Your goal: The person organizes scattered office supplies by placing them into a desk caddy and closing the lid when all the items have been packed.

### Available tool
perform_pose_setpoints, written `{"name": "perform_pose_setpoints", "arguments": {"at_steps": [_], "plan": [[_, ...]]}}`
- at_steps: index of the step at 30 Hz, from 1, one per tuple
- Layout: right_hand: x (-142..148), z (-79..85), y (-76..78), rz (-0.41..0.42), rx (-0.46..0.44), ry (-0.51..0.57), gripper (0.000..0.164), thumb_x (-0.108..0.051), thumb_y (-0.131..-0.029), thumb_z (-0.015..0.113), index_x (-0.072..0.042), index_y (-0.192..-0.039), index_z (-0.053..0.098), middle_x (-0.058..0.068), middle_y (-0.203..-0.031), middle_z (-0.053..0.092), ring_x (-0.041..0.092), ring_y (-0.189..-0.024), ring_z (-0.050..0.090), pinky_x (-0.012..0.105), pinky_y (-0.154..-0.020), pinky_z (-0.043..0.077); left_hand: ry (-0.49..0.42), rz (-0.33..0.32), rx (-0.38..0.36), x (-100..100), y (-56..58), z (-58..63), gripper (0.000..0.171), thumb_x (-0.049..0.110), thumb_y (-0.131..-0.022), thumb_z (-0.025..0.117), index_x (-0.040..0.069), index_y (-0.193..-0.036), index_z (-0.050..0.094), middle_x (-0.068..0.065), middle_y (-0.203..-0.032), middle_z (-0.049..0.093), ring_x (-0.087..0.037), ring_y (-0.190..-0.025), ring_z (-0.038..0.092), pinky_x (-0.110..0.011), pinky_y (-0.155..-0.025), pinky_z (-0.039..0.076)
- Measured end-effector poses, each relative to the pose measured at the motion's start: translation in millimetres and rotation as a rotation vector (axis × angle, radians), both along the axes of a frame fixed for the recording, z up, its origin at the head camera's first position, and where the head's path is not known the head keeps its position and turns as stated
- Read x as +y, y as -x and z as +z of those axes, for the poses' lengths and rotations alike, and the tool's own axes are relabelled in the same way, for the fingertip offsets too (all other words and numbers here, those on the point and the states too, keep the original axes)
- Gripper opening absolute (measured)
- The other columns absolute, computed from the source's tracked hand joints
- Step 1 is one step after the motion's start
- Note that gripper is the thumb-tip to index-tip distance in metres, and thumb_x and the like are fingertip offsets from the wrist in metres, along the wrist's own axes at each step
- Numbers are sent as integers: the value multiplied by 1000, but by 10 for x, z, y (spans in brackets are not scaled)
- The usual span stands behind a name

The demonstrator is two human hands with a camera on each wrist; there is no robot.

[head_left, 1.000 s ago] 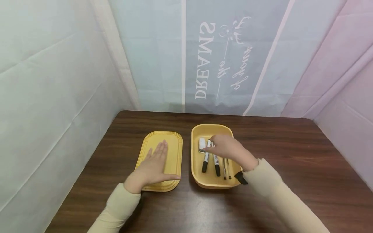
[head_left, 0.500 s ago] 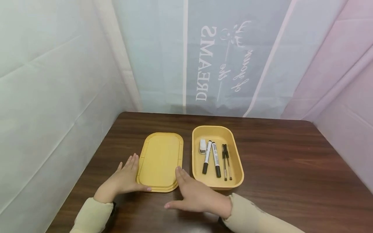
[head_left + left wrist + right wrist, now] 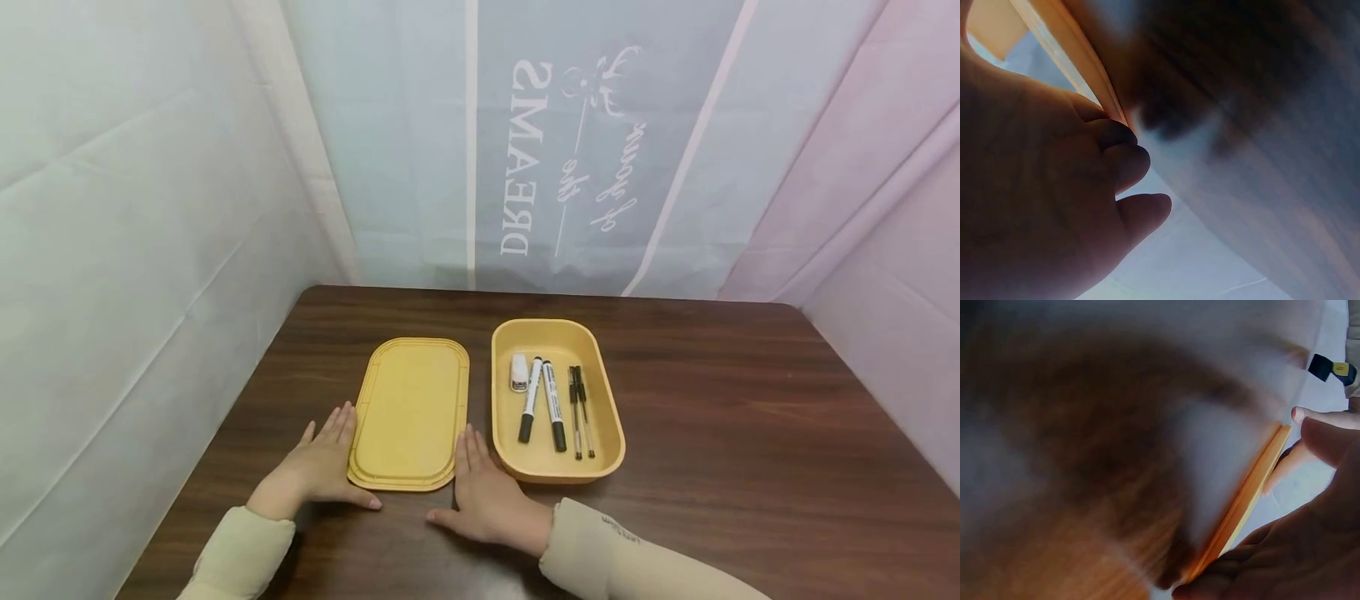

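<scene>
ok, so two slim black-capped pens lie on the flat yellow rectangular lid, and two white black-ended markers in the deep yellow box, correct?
Not quite: the slim black-capped pens lie in the deep yellow box, not on the flat yellow lid, per the head view. The white black-ended markers are in that box.

backdrop cloth (image 3: 555, 167): "DREAMS", "the", "of your", sideways | sleeve (image 3: 621, 531): print unreadable | markers (image 3: 553, 402): print too small

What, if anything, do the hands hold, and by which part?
Nothing is gripped: left hand and right hand lie at opposite edges of the yellow lid.
</scene>
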State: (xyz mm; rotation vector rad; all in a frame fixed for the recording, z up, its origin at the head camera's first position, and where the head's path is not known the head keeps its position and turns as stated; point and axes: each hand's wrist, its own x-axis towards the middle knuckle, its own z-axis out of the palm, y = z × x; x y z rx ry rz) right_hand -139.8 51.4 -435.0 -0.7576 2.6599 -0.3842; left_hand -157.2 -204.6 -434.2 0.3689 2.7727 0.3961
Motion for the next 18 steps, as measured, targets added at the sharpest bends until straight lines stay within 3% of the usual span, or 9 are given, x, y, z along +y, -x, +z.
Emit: {"name": "perform_pose_setpoints", "arguments": {"at_steps": [5,13,18], "plan": [[-47,-13,29,3,84,-66,101,-60,-86,56,13,-144,17,33,-150,8,42,-139,11,40,-110,23,8,-11,6,-17,-2,9,136,69,-58,75,-17,-143,11,-33,-150,8,-45,-139,11,-64,-106,10],[-74,24,52,3,71,-129,98,-58,-87,55,12,-144,19,31,-150,13,40,-140,14,38,-111,24,-15,-19,-25,-96,2,31,130,62,-63,77,-16,-143,11,-33,-151,6,-46,-139,11,-66,-105,10],[-93,6,59,5,78,-148,98,-59,-86,56,11,-145,20,29,-151,15,39,-140,16,37,-110,26,-50,-7,-40,-183,5,11,137,62,-57,79,-17,-143,7,-34,-150,3,-47,-138,7,-67,-104,8]]}}
